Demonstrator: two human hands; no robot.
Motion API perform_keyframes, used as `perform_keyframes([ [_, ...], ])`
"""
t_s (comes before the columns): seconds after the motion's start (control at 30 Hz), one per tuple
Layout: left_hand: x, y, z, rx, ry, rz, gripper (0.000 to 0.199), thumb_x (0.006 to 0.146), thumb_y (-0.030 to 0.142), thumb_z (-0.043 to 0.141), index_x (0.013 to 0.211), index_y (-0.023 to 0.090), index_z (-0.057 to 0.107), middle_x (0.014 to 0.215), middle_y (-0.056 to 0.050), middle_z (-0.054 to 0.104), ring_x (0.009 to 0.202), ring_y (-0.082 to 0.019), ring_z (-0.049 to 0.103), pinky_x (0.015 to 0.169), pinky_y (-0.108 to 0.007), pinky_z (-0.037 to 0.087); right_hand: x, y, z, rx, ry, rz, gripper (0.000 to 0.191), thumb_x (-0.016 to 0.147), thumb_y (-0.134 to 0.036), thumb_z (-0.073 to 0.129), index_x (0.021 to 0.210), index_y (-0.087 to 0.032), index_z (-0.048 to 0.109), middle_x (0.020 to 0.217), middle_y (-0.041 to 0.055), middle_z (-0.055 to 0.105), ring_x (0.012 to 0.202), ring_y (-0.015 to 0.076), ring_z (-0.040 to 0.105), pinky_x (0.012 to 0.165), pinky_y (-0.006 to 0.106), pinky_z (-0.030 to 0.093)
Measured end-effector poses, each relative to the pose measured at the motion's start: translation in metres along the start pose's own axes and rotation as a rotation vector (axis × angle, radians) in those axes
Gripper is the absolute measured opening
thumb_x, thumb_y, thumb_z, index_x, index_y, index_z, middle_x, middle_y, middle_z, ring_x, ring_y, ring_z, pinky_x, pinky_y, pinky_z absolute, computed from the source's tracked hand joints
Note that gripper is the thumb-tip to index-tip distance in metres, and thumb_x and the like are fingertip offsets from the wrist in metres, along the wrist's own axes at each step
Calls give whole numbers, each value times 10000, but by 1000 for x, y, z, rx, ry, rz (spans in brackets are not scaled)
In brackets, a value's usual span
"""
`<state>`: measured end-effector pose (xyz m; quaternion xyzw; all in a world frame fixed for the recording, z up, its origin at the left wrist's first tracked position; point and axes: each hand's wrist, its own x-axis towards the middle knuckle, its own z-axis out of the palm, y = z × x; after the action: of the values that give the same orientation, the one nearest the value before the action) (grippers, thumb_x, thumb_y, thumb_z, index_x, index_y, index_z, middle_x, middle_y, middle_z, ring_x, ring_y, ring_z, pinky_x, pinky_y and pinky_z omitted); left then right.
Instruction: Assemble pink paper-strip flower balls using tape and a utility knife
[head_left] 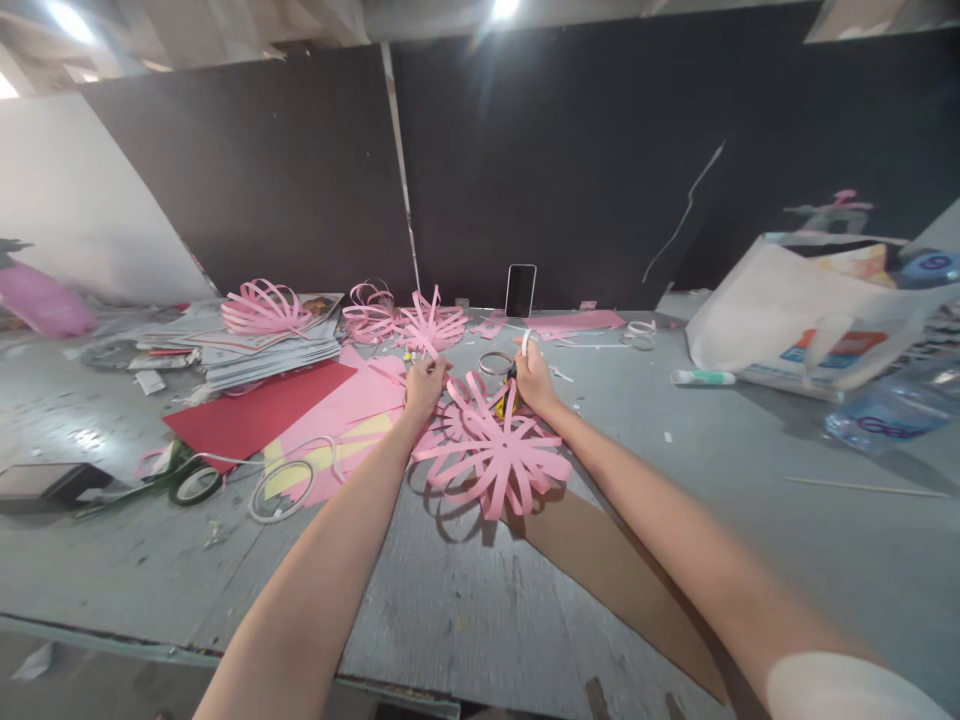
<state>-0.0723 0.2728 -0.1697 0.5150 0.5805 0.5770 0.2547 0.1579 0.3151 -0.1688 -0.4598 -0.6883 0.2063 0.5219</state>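
My left hand (426, 385) is closed in a pinch beside the pink paper-strip flower (435, 328) at the back; what its fingers hold is too small to make out. My right hand (532, 378) is curled shut, with a small white piece showing at its top and something black at its inner side. Exactly what it grips is hidden. Beside it is a black-and-yellow object (505, 402), partly covered by paper loops. Between my forearms rests a large looped pink paper flower (507, 452). A ring-shaped roll (495, 363) lies between my hands.
Red paper (259, 412), pink sheets and a tape roll (196, 482) lie at left, near a stack of papers (270, 350) bearing another pink flower. Brown card (622, 580) lies under my right forearm. A phone (520, 291) leans at the back; a white bag (787, 310) and plastic bottle (900, 405) stand right.
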Motion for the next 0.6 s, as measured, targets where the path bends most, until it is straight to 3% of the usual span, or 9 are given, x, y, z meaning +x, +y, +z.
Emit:
perform_keyframes([
  [0.2,1,-1,0,23,-13,-18,352,953,392,546,845,146,772,565,-8,599,510,-146,578,543,-252,418,1,-1,2,49,-15,-35,406,954,-269,395,1333,-188,516,1048,104,694,947,264,639,987,437,503],
  [0.37,2,-3,0,36,-7,-4,360,944,407,549,838,148,775,559,-10,608,507,-151,565,548,-255,417,0,-6,1,51,-71,-52,363,1016,-395,432,1292,-204,571,1170,130,745,1059,280,696,1028,444,500],
  [0.5,4,-5,2,23,-8,-11,353,935,415,562,824,153,770,563,-10,608,521,-155,575,546,-253,413,-4,-12,-2,34,-102,-73,308,1019,-488,521,1110,-239,677,1153,108,784,1079,291,721,975,418,522],
  [0.6,4,-6,2,28,-11,6,340,936,392,560,818,151,770,590,-18,631,534,-152,579,561,-254,418,-8,-15,-3,15,-109,-76,387,1029,-558,503,905,-245,694,990,83,798,924,270,734,866,366,522],
])
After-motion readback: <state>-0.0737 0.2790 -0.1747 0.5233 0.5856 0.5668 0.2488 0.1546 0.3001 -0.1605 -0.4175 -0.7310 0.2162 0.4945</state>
